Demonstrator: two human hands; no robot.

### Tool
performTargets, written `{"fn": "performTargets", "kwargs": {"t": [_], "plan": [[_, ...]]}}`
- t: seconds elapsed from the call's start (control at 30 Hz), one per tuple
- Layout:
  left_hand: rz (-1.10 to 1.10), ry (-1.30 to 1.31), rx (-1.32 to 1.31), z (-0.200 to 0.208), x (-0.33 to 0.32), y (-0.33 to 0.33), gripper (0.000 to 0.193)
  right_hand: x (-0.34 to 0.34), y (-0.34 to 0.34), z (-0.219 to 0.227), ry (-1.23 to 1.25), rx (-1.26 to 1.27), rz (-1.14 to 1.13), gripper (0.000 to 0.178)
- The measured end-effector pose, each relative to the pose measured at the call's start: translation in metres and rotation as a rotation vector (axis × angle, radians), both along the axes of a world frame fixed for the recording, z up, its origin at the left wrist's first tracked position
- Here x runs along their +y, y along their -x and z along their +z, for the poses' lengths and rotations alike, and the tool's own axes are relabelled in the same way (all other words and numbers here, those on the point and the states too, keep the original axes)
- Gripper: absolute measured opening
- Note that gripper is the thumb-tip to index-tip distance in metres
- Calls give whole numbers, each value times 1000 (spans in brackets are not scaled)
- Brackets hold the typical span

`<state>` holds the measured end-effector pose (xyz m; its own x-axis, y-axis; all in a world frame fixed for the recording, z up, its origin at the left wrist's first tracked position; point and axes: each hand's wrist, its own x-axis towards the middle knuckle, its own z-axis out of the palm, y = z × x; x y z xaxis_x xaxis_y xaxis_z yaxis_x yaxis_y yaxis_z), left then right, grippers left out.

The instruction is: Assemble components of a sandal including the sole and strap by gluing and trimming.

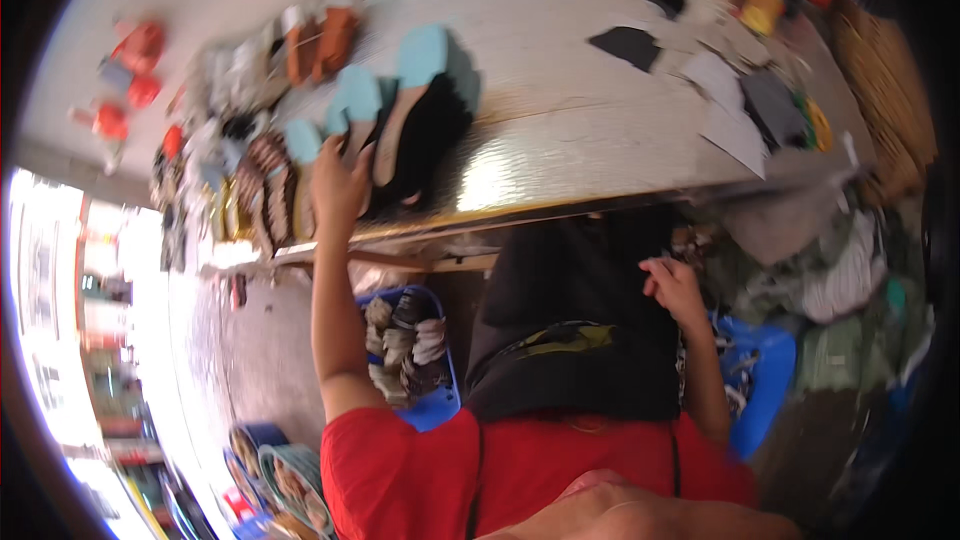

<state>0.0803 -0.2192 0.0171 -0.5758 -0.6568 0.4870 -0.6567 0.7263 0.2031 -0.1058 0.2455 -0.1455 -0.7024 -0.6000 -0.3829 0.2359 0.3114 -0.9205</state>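
My left hand point(340, 185) is over the table's near edge. Its thumb and fingers lie on either side of a dark slipper point(357, 100) with a light blue end. Just right of it lies a larger black fluffy slipper point(430, 130), also with a light blue end and a tan strip along its side. Left of the hand is another light blue-ended slipper point(302, 143), partly covered by its neighbours. My right hand point(675, 290) hangs beside the dark apron on my lap, fingers loosely apart, and I see nothing in it.
More footwear point(265, 185) crowds the table's left end, with brown pieces point(322, 43) behind. Dark scraps point(628, 45) and white sheets point(725, 110) lie at the right. A blue basket point(440, 405) of bundled pieces stands below, and a blue tub point(765, 380) by my right arm.
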Motion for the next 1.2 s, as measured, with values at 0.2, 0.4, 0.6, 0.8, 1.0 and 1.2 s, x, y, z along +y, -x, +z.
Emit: {"fn": "performTargets", "kwargs": {"t": [0.2, 0.4, 0.6, 0.8, 1.0, 1.2], "plan": [[23, 212, 226, 22, 38, -2, 37, -16, -9, -14, -112, 749, -217, 23], [-600, 251, 268, 2, 148, 68, 21, 18, -44, -23, -154, 1021, -233, 15], [-964, -118, 165, -39, 236, 140, 19, 68, -70, -40, -170, 947, -126, 18], [-1209, -128, 61, -55, 299, 213, 19, 67, -71, -45, 35, 1031, -166, 15], [-1302, 29, -79, -65, 320, 274, 37, 81, -80, -60, -10, 777, -114, 20], [-1267, 191, -176, -75, 319, 293, 55, 122, -64, -137, -255, 251, -603, 38]]}}
